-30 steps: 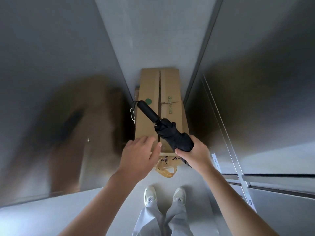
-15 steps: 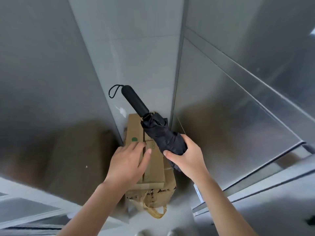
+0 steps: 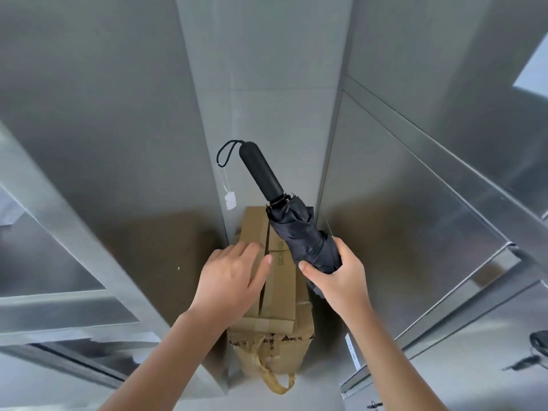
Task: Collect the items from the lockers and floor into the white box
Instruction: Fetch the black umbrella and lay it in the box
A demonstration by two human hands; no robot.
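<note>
From the head view, the right hand (image 3: 339, 281) is wrapped round the canopy end of a folded black umbrella (image 3: 305, 235), with its handle (image 3: 262, 170) pointing up and away and a small white tag (image 3: 230, 200) dangling from the wrist loop (image 3: 226, 152). The left hand (image 3: 231, 278) is open with its fingers straight, laid over the top cardboard carton (image 3: 281, 287). Motion blur makes it hard to say whether it presses the carton or only hovers just above it. The cartons stand stacked in a narrow gap between the metal lockers (image 3: 415, 203), and a yellow strap (image 3: 275, 381) trails from the lower one. The white box is not in sight.

The step in hand looks like carrying the umbrella out to the box. The grip sits on soft fabric, so a firm hold nearer the shaft would stop it slipping. Bringing the handle down clear of the locker walls before turning should keep the loop and tag from snagging. The free left hand can steady the cartons.
</note>
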